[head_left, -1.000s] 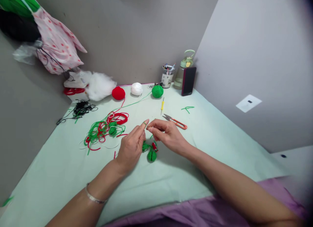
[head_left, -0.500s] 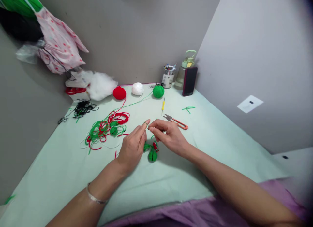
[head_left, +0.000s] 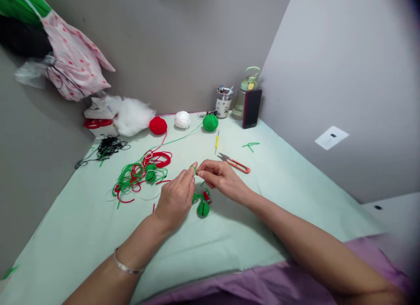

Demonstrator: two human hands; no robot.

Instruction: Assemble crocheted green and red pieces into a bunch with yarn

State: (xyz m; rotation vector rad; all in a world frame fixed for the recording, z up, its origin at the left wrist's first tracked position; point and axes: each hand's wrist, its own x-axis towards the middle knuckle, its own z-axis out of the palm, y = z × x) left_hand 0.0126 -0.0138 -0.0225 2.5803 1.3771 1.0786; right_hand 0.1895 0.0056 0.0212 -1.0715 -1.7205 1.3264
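Green yarn (head_left: 195, 170) is looped near the tip of my left index finger. My left hand (head_left: 175, 200) is closed, with its fingers folded below. Against that loop, my right hand (head_left: 221, 178) pinches the yarn between thumb and forefinger; the exact grip is too small to see. On the table just beneath both hands lies a stuffed green crocheted piece (head_left: 203, 209) with a dark line down it. A small red, white and green crocheted piece (head_left: 207, 196) touches its upper end. More green crochet beside them is partly hidden by my left hand.
Tangled red, green and white yarn (head_left: 136, 176) lies left, black yarn (head_left: 110, 146) beyond it. Behind are red (head_left: 158, 125), white (head_left: 182, 120) and green (head_left: 210, 123) yarn balls. Orange-handled snips (head_left: 238, 164) and a yellow-handled hook (head_left: 217, 142) lie past my right hand. A phone (head_left: 252, 109) leans on a bottle (head_left: 239, 101).
My right fingertips have come closer to my left index finger, touching the yarn loop, which shows larger now. The whole view has shifted slightly; the table things are where they were.
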